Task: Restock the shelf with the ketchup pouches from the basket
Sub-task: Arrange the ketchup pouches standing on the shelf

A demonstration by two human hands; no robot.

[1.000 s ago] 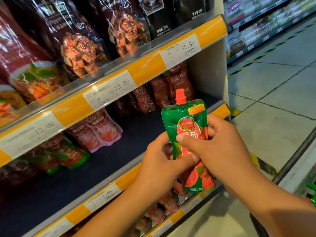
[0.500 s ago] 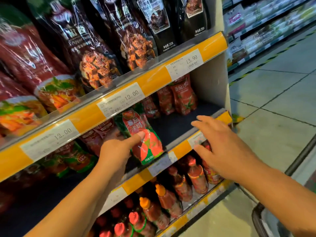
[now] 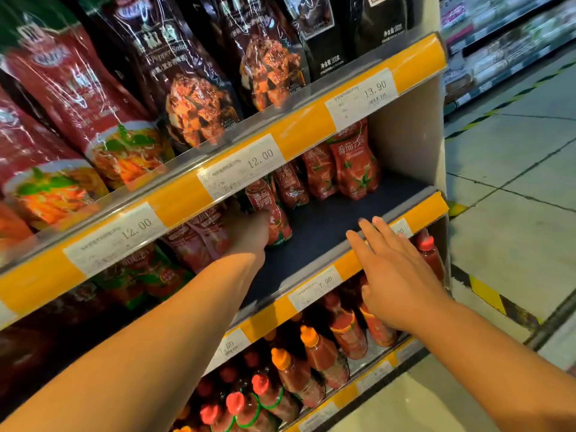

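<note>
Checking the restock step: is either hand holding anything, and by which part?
The left hand holds the ketchup pouch by its lower body, on the middle shelf. The right hand is open and holds nothing.

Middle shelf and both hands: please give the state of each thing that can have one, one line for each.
Ketchup pouch: upright on the middle shelf, left hand on it.
Left hand: reached deep into the shelf, on the pouch; grip hidden.
Right hand: open, empty, fingers spread over the shelf's front rail.
Middle shelf: partly stocked, bare dark space at front.
Red pouches: standing upright at the back.
Bottles: upright below, caps on.
</note>
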